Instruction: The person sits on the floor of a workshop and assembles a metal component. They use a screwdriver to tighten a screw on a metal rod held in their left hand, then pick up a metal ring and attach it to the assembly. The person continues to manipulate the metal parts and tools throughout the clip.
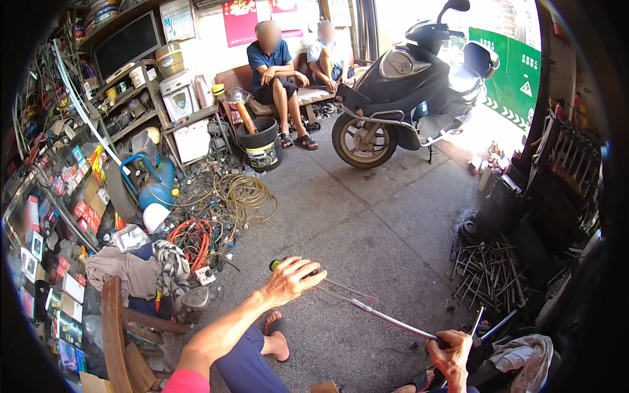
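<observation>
My left hand [292,281] is closed around a green-and-black handle [274,264], which looks like a screwdriver's. A thin shaft [335,295] runs from it toward the upper end of a slim silver metal rod [393,319]. Whether the two touch, I cannot make out. Lower right, my right hand [451,352] grips the rod's dark near end, so the rod slants across in front of me. Beside that hand, shiny metal tubes [479,321] stick up, their lower parts partly hidden.
A dark scooter [413,92] stands ahead. Two people sit on a bench [311,95] behind a black bucket [262,154]. Coiled hose [246,200] and tangled cables lie left, near a wooden chair [113,334]. At right is a heap of metal rods [488,275]; a cloth [524,357] lies nearer.
</observation>
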Demonstrator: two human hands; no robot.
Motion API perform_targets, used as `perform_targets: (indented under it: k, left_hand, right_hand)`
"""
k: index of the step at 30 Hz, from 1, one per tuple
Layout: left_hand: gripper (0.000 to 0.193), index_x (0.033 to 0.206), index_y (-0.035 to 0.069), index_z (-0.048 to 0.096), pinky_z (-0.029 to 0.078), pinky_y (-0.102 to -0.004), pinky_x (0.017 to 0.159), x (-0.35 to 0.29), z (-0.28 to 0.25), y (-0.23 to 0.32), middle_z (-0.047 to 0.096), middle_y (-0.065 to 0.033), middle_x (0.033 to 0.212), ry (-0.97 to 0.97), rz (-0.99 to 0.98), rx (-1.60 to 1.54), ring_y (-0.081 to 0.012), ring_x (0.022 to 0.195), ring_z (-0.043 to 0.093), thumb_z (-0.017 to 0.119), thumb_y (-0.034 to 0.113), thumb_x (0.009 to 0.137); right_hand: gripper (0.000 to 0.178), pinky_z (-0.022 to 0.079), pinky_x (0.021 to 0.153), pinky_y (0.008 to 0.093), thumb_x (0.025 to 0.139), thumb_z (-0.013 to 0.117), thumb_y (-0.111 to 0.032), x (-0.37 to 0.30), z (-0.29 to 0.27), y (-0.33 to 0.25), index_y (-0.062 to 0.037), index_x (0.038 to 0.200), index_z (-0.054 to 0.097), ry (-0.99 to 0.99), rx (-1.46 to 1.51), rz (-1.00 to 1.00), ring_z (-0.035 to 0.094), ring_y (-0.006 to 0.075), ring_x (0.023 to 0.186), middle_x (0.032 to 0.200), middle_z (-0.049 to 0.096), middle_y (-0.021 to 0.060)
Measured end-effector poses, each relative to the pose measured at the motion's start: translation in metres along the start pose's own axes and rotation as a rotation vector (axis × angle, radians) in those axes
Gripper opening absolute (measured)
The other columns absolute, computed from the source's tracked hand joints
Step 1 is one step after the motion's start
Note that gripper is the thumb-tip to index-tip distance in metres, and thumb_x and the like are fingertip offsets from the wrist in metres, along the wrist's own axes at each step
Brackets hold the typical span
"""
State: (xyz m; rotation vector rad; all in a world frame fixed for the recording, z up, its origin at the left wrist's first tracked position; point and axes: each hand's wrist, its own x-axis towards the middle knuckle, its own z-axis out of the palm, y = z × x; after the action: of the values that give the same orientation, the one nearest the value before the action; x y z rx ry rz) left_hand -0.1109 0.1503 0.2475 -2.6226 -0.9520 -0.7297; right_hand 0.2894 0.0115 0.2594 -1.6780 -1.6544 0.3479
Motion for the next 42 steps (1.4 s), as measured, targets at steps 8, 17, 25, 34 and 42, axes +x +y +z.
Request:
perform_targets:
  k: [8,17,25,34,42]
  left_hand:
    - [0.044,0.118,0.017,0.065,0.049,-0.0448,0.094,-0.003,0.005,-0.009,0.065,-0.0076,0.114,-0.014,-0.001,0.004,-0.0254,0.105,0.063,0.069,0.008,0.075]
    - [0.045,0.118,0.016,0.065,0.049,-0.0451,0.096,-0.005,0.008,-0.001,0.064,-0.0085,0.115,-0.014,0.029,-0.027,-0.0261,0.106,0.063,0.068,0.005,0.075]
    - [0.041,0.116,0.015,0.065,0.05,-0.0448,0.093,-0.002,0.004,-0.001,0.065,-0.0087,0.111,-0.008,0.017,-0.013,-0.0274,0.104,0.064,0.068,0.007,0.076]
    - [0.036,0.118,0.019,0.065,0.047,-0.0469,0.099,-0.005,0.009,-0.008,0.064,-0.0101,0.114,-0.048,-0.001,-0.039,-0.0275,0.107,0.062,0.065,0.011,0.083]
    - [0.036,0.109,0.016,0.069,0.046,-0.0485,0.1,-0.001,0.006,-0.018,0.066,-0.0091,0.109,0.006,0.015,0.063,-0.0268,0.105,0.063,0.069,0.009,0.074]
  right_hand:
    - [0.013,0.043,0.046,0.028,0.064,0.076,-0.006,0.002,-0.007,0.004,0.0027,0.07,0.07,-0.001,-0.013,-0.056,0.06,0.0187,0.047,0.055,0.062,0.0101]
    - [0.013,0.045,0.047,0.0266,0.065,0.075,-0.004,-0.004,-0.005,0.004,0.0044,0.073,0.07,-0.071,0.06,-0.012,0.062,0.0159,0.049,0.059,0.064,0.0109]
    - [0.014,0.046,0.048,0.0258,0.066,0.076,-0.005,-0.002,-0.005,0.0,0.0046,0.076,0.072,-0.082,0.048,0.011,0.063,0.0157,0.05,0.059,0.065,0.0109]
    - [0.014,0.046,0.049,0.0257,0.065,0.075,-0.005,0.0,-0.006,-0.001,0.004,0.075,0.071,-0.095,0.059,0.025,0.062,0.0159,0.049,0.058,0.064,0.0104]
    - [0.016,0.044,0.048,0.0341,0.065,0.076,-0.015,-0.002,-0.012,0.022,-0.0026,0.064,0.066,-0.009,-0.079,-0.055,0.058,0.0258,0.046,0.052,0.057,0.0104]
